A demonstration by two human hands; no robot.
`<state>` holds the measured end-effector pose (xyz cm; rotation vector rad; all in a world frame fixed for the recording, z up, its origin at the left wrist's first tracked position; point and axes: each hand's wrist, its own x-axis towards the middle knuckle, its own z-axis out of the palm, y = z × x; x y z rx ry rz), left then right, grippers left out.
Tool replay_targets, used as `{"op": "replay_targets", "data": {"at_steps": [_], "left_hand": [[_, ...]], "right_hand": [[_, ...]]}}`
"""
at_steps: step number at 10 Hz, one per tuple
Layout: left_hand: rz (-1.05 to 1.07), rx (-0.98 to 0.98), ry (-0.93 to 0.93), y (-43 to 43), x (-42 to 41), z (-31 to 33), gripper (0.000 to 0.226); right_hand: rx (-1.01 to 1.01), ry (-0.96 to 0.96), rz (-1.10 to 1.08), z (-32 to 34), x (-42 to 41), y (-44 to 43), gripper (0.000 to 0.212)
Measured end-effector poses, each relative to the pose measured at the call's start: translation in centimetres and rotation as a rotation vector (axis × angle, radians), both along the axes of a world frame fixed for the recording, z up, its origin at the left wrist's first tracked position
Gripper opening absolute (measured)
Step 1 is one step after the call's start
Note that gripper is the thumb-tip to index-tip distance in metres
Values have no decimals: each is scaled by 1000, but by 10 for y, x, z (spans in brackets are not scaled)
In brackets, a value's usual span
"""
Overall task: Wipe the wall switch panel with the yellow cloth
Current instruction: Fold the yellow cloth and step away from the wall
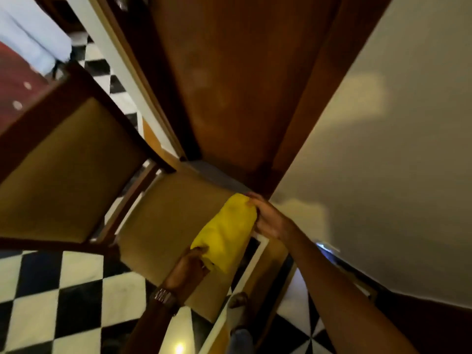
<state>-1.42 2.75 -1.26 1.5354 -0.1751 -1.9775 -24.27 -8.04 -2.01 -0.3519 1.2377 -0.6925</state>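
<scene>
A yellow cloth (226, 232) is stretched between both my hands in the lower middle of the head view, above a chair seat. My left hand (190, 268), with a metal watch on its wrist, pinches the cloth's near end. Its far end is gripped by my right hand (268, 218), close to the foot of the wooden door frame. No wall switch panel shows in this view; the image is tilted and somewhat blurred.
A wooden chair (63, 172) with tan upholstery fills the left side. A dark wooden door (229, 80) rises in the middle, with a beige wall (396, 162) to its right. Black-and-white checkered floor (63, 297) lies below.
</scene>
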Motion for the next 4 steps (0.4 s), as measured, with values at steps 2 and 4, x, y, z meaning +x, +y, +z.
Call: {"op": "replay_targets", "data": {"at_steps": [2,4], "left_hand": [[216,207,-62,42,15,-137,31],[-102,407,-503,55,22,-159,41]], "right_hand": [[-484,756,733,-102,46,24,34],[-729,1224,1335,-109,37,44,47]]}}
